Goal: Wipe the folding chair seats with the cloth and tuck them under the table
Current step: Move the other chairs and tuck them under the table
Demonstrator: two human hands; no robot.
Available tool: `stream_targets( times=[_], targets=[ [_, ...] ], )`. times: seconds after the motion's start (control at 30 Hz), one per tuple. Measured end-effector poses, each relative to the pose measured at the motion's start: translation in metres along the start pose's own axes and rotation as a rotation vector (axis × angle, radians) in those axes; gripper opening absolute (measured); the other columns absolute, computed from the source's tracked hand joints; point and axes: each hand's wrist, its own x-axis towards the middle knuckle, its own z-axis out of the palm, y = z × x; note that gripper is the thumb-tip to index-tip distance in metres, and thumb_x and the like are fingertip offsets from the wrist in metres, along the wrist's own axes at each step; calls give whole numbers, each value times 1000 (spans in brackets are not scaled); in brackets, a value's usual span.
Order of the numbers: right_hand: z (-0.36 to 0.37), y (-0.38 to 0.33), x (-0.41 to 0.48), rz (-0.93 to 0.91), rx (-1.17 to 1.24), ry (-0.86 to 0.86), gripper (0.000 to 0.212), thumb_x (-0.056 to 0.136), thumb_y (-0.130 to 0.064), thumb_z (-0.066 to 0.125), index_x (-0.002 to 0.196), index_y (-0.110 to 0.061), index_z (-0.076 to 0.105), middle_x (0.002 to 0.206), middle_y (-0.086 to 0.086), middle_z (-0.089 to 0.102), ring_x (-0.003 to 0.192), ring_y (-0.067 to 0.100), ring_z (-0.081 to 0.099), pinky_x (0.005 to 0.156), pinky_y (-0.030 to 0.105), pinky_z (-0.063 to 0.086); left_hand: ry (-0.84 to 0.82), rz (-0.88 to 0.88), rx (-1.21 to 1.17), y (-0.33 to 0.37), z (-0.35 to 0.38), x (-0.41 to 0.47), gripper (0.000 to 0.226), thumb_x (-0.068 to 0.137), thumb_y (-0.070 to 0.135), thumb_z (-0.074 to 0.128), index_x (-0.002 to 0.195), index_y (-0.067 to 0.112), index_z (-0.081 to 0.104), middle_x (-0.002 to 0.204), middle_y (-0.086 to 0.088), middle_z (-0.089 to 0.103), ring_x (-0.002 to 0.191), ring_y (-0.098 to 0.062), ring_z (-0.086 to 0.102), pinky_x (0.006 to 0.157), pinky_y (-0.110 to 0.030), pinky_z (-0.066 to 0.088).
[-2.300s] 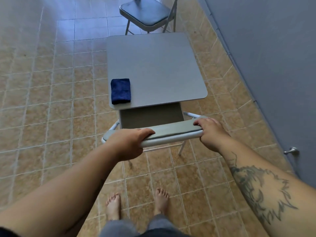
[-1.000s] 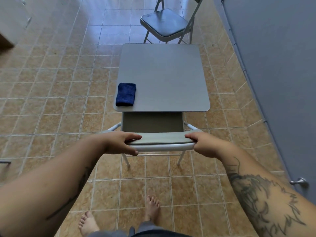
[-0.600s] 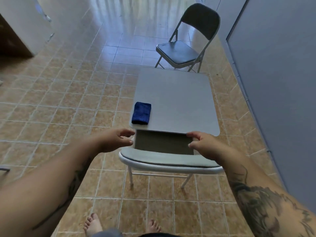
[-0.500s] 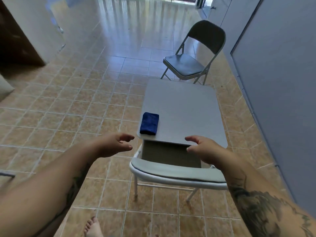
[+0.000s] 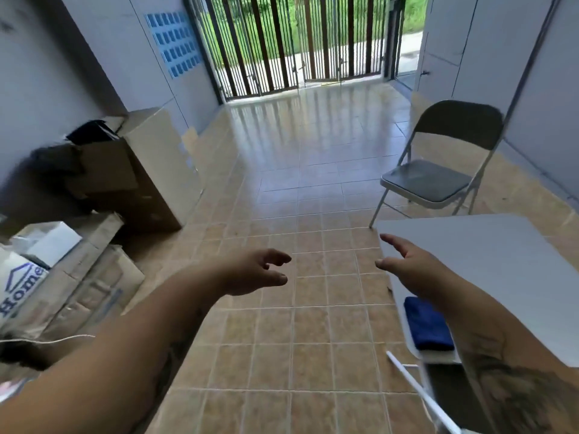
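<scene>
Both hands are hovering empty, fingers apart, the right hand (image 5: 407, 269) sitting nearer than the left hand (image 5: 253, 272) to the far folding chair (image 5: 435, 180) lying toward one o'clock.

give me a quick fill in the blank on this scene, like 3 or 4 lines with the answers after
1. The blue cloth lies on the ____.
2. Both the left hand and the right hand are open and hold ____.
3. The folding chair beyond the table stands unfolded on the ____ floor.
4. Against the left wall stand stacked cardboard ____.

Missing words: table; nothing; tiled; boxes
</scene>
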Motion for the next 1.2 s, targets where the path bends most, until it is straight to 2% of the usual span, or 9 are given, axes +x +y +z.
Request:
stream_targets(
  times=[0.1, 0.2, 0.33, 0.4, 0.57, 0.8, 0.97, 1.07, 1.2],
  targets=[
    [27, -41, 35, -32, 76, 46, 62, 92, -22, 60, 148, -30, 34, 155, 8, 31, 140, 31, 33, 106, 41, 34, 83, 63, 87, -17, -68, 19, 51, 88, 42, 63, 136, 39, 48, 140, 13, 52, 131, -10, 45, 108, -35, 38],
    [38, -68, 75, -47, 129, 62, 61, 93, -22, 59, 148, -30, 32, 157, 9, 29, 141, 32, 31, 107, 42, 33, 82, 107, 94, -33, -110, 53, 50, 89, 38, 63, 136, 37, 48, 141, 11, 51, 132, -10, 44, 109, -34, 36],
    [30, -90, 152, -100, 142, 118, 60, 92, -20, 59, 147, -27, 35, 154, 11, 33, 140, 29, 31, 98, 37, 33, 144, 147, 151, -47, -161, 120, 49, 88, 42, 63, 135, 40, 48, 143, 7, 50, 133, -11, 43, 108, -34, 36],
    [26, -100, 201, -124, 121, 110, 59, 91, -22, 60, 145, -29, 37, 153, 9, 34, 138, 30, 34, 95, 37, 33, 193, 150, 168, -50, -188, 158, 50, 89, 42, 62, 137, 39, 47, 144, 8, 48, 135, -12, 41, 105, -30, 32],
    [9, -151, 345, -201, 10, 56, 58, 92, -27, 60, 145, -28, 37, 153, 7, 35, 138, 29, 36, 107, 41, 33, 326, 156, 116, -64, -265, 263, 48, 89, 43, 61, 135, 40, 49, 146, 6, 46, 136, -13, 39, 103, -29, 31],
    [2, -219, 530, -256, 28, 20, 54, 90, -28, 61, 141, -30, 43, 146, 9, 45, 133, 26, 41, 105, 40, 35, 419, 73, 51, -117, -375, 392, 47, 88, 41, 63, 133, 40, 51, 143, 9, 50, 133, -10, 42, 96, -26, 32],
    [18, -224, 633, -209, 211, 178, 53, 90, -26, 61, 141, -30, 44, 147, 7, 43, 132, 24, 43, 94, 34, 35, 375, 129, 154, -131, -466, 508, 41, 86, 39, 66, 126, 43, 55, 141, 3, 52, 135, -13, 42, 100, -31, 37],
    [12, -227, 675, -166, 252, 309, 52, 92, -27, 58, 142, -30, 42, 149, 6, 41, 133, 25, 42, 98, 34, 37, 297, 243, 277, -97, -523, 591, 41, 87, 38, 65, 126, 44, 55, 142, 1, 51, 134, -15, 43, 102, -33, 37],
    [-23, -223, 727, -79, 221, 471, 51, 94, -30, 56, 142, -30, 41, 150, 5, 40, 135, 24, 41, 104, 34, 36, 218, 449, 353, -30, -562, 714, 35, 84, 41, 67, 115, 53, 55, 139, -4, 54, 129, -20, 50, 103, -37, 41]
  ],
)
